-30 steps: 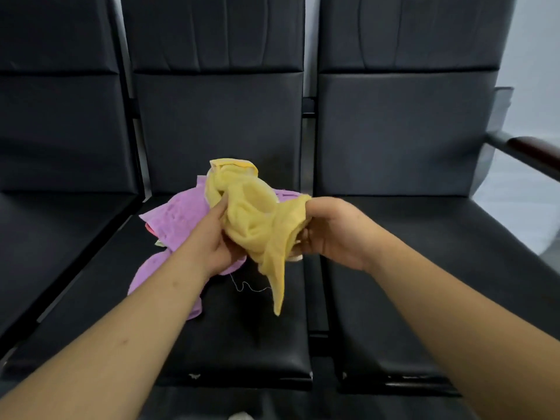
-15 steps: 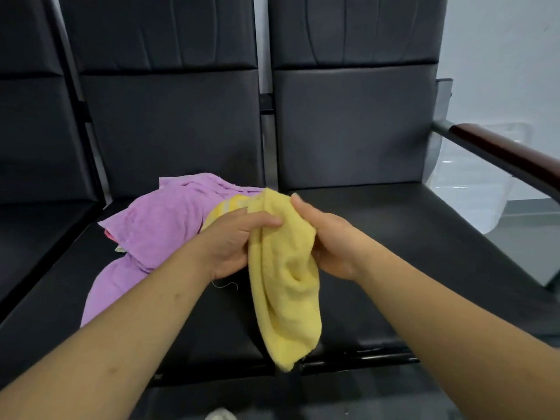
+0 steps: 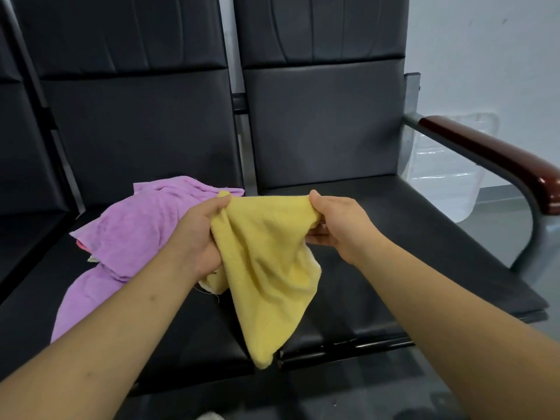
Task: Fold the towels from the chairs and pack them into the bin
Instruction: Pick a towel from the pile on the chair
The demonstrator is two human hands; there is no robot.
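Observation:
A yellow towel (image 3: 266, 268) hangs between my two hands above the gap between two black seats. My left hand (image 3: 198, 237) grips its upper left corner and a bunch of cloth below. My right hand (image 3: 336, 225) pinches the upper right corner, so the top edge is stretched level. The rest droops to a point near the seat fronts. A crumpled purple towel (image 3: 136, 234) lies on the middle seat, left of my left hand, with a bit of pink cloth under it. A clear plastic bin (image 3: 445, 174) stands on the floor beyond the right armrest.
Black padded chairs stand in a row; the right seat (image 3: 409, 237) is bare. A dark wooden armrest (image 3: 497, 159) on a metal frame bounds the right chair. A white wall rises at the right and grey floor lies below the seat fronts.
My hands have drawn apart, spreading the yellow towel's top edge from a bunched clump into a stretched line. The view has shifted right, bringing the armrest and bin more into sight.

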